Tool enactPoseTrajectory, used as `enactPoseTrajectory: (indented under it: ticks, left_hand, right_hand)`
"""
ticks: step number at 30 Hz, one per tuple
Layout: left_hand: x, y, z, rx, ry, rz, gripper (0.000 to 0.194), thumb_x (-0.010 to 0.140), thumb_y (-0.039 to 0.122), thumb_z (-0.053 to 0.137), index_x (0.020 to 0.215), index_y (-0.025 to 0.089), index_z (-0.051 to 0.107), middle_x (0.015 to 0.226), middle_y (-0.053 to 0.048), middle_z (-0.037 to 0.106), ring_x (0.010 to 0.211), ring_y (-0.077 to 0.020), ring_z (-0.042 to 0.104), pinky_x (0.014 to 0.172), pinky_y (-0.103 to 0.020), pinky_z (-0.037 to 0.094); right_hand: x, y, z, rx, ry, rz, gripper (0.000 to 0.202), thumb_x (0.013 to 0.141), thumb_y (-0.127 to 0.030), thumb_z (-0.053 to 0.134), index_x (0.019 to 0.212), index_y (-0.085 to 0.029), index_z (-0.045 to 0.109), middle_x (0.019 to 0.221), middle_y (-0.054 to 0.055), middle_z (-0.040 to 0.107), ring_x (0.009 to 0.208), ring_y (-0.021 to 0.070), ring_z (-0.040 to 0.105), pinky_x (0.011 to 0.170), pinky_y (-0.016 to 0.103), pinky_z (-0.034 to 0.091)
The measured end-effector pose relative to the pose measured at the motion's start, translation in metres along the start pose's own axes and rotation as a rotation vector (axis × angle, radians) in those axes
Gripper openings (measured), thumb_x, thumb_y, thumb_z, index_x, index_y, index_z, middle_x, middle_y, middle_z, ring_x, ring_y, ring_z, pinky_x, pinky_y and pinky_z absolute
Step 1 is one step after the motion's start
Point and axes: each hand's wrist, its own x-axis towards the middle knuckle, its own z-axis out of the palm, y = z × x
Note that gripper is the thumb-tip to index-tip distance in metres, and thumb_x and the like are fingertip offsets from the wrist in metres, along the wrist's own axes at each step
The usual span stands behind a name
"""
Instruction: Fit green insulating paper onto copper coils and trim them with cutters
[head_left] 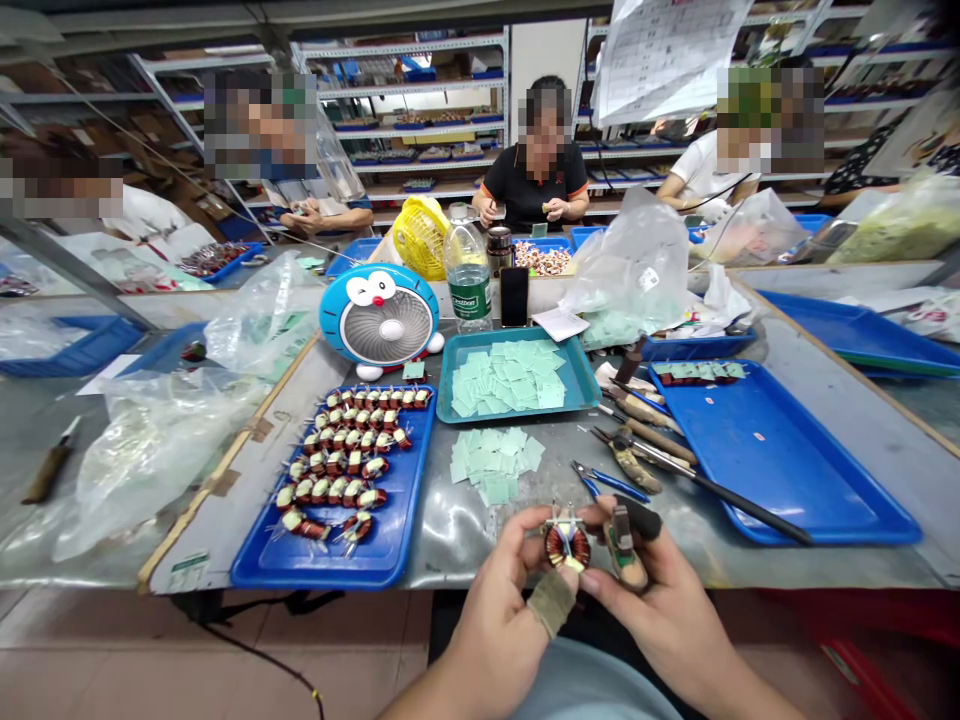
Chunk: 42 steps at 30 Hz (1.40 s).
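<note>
A copper-wound toroidal coil (568,548) with a pale strip and wire leads is held up in front of me, near the table edge. My left hand (517,590) is closed around its left side, with a drab wrap on the thumb. My right hand (652,590) pinches the coil from the right; a dark cover is on one finger. Against the right fingers is a brown and green piece (624,550) that I cannot make out. Beyond the hands, pale green square sheets (495,462) lie in a loose pile on the table.
Left, a blue tray (259,545) bears rows of coils. A teal tray (446,385) holds more green sheets. Blue-handled cutters (611,482), pliers (634,460) and a long dark rod (757,508) lie right, beside another blue tray (810,450). A blue fan (382,320) and bottle (469,285) stand behind.
</note>
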Motion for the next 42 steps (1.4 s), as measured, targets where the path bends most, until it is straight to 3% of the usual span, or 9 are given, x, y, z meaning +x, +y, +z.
enactPoseTrajectory:
  ticks: [6, 11, 18, 23, 26, 34, 42]
  left_hand:
    - [0.003, 0.002, 0.003, -0.034, 0.064, -0.088, 0.037, 0.104, 0.040, 0.055, 0.136, 0.023, 0.050, 0.129, -0.010, 0.068, 0.112, -0.0214, 0.067, 0.094, -0.032, 0.052]
    - [0.002, -0.004, 0.005, 0.215, 0.104, 0.010, 0.036, 0.104, 0.035, 0.053, 0.138, 0.023, 0.051, 0.140, -0.011, 0.062, 0.123, -0.0228, 0.063, 0.108, -0.037, 0.049]
    - [0.003, -0.007, 0.007, 0.547, 0.143, 0.140, 0.043, 0.093, 0.012, 0.053, 0.134, 0.026, 0.055, 0.126, -0.007, 0.070, 0.102, -0.0205, 0.071, 0.092, -0.033, 0.058]
    - [0.006, 0.001, 0.009, 0.623, 0.176, 0.167, 0.039, 0.091, 0.015, 0.055, 0.129, 0.023, 0.060, 0.114, -0.007, 0.074, 0.095, -0.0218, 0.073, 0.086, -0.033, 0.059]
    - [0.006, 0.000, 0.009, 0.596, 0.174, 0.121, 0.037, 0.094, 0.019, 0.055, 0.130, 0.021, 0.060, 0.109, -0.009, 0.075, 0.091, -0.0225, 0.073, 0.082, -0.033, 0.059]
    - [0.008, -0.001, 0.007, 0.453, 0.166, 0.028, 0.035, 0.097, 0.026, 0.059, 0.131, 0.021, 0.060, 0.120, -0.013, 0.073, 0.094, -0.0227, 0.073, 0.083, -0.033, 0.059]
    - [0.016, 0.005, 0.003, 0.004, 0.125, -0.099, 0.040, 0.092, 0.020, 0.066, 0.130, 0.016, 0.055, 0.127, -0.016, 0.069, 0.110, -0.0247, 0.070, 0.096, -0.036, 0.055]
  right_hand:
    - [0.000, -0.006, 0.004, -0.007, 0.034, -0.042, 0.072, 0.084, -0.045, 0.075, 0.142, -0.017, 0.044, 0.137, 0.012, 0.055, 0.119, 0.0095, 0.065, 0.102, 0.013, 0.059]
    - [0.005, -0.035, 0.017, 0.376, -0.008, 0.193, 0.081, 0.082, -0.051, 0.076, 0.146, -0.021, 0.036, 0.139, 0.012, 0.053, 0.113, 0.0112, 0.067, 0.094, 0.015, 0.061]
    - [0.010, -0.059, 0.033, 0.613, 0.028, 0.424, 0.095, 0.066, -0.049, 0.087, 0.144, -0.025, 0.038, 0.116, 0.006, 0.063, 0.095, 0.0095, 0.067, 0.081, 0.015, 0.059]
    - [0.009, -0.061, 0.039, 0.665, 0.082, 0.450, 0.096, 0.060, -0.046, 0.089, 0.141, -0.024, 0.041, 0.117, 0.006, 0.062, 0.094, 0.0099, 0.066, 0.083, 0.018, 0.059]
    - [0.008, -0.060, 0.040, 0.656, 0.098, 0.441, 0.096, 0.061, -0.047, 0.088, 0.140, -0.025, 0.040, 0.117, 0.005, 0.062, 0.092, 0.0095, 0.066, 0.080, 0.017, 0.059]
    - [0.010, -0.059, 0.042, 0.671, 0.130, 0.453, 0.097, 0.060, -0.045, 0.088, 0.142, -0.023, 0.040, 0.120, 0.007, 0.062, 0.096, 0.0104, 0.066, 0.081, 0.016, 0.058]
    - [0.011, -0.054, 0.033, 0.659, 0.066, 0.395, 0.107, 0.067, -0.045, 0.087, 0.154, -0.028, 0.028, 0.131, 0.010, 0.058, 0.101, 0.0128, 0.068, 0.084, 0.018, 0.059]
